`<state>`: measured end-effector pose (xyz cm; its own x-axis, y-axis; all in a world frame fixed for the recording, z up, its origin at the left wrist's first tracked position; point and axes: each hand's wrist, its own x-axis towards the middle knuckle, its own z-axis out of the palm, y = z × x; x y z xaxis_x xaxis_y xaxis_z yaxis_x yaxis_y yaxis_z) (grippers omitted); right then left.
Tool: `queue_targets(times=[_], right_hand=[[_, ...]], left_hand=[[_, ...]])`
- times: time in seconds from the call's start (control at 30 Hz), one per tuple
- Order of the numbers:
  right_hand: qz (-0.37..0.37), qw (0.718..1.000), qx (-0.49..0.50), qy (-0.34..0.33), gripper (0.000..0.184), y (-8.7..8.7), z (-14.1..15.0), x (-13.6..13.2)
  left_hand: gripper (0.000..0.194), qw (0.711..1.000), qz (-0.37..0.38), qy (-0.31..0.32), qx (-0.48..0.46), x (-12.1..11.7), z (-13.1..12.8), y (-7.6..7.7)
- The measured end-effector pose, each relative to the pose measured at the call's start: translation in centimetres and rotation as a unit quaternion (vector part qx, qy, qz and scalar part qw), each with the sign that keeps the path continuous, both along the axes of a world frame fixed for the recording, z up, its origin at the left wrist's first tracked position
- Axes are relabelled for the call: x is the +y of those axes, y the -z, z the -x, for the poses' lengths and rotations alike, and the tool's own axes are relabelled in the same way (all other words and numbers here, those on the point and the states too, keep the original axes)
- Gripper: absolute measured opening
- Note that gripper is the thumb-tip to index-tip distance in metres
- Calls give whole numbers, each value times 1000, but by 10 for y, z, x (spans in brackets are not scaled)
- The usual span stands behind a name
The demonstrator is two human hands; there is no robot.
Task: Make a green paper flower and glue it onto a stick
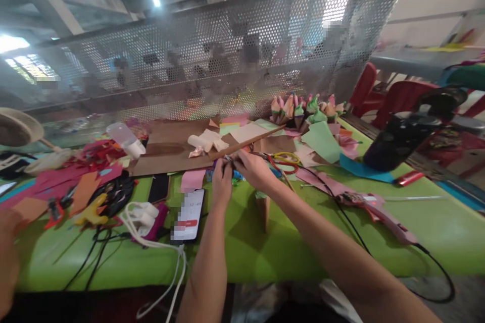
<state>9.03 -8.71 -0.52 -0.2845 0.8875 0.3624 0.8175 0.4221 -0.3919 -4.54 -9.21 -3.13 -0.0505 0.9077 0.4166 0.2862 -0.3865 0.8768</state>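
Over the middle of the green-covered table, my left hand [223, 172] and my right hand [250, 167] meet with fingertips pinched together. A small dark thing shows between them, too blurred to name. Below my right hand a brown paper cone [264, 214] with a bit of green at its top lies on the table. Beside that hand are red and yellow scissor handles [284, 160]. A long brown strip [250, 142] stretches behind the fingers, and a pink paper piece [193, 180] lies left of my left hand.
A pink glue gun [386, 214] with its cord lies right; behind it stands a black bottle [396, 144]. Paper ice-cream cones [299, 108] stand at the back. Left are a phone [189, 217], a white charger [144, 217], red scraps [98, 154] and another person's hand [8, 242].
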Motion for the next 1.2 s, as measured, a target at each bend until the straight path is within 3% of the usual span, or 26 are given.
queue_targets(times=[0.13, 0.33, 0.53, 0.8, 1.0, 1.2], right_hand=[[33, 998, -6, -47, 11, -8, -8, -3], [35, 996, -79, -38, 21, -13, -10, -8], [41, 997, -44, -48, 18, -13, -8, -6], [26, 998, 11, -63, 16, -4, -6, 1], [19, 998, 59, -19, 14, 5, -7, 5], [32, 992, 121, -11, 11, 2, -18, 7]], left_hand=[[16, 1000, 5, 17, 5, 1, 1, 2], [17, 999, 15, 34, 35, 0, -2, 9], [21, 994, 64, -18, 83, 3, -1, 11], [20, 994, -25, -1, 103, 3, 1, 14], [17, 993, -48, -32, 104, -2, -4, 13], [25, 994, -42, -60, 79, -1, -3, 9]])
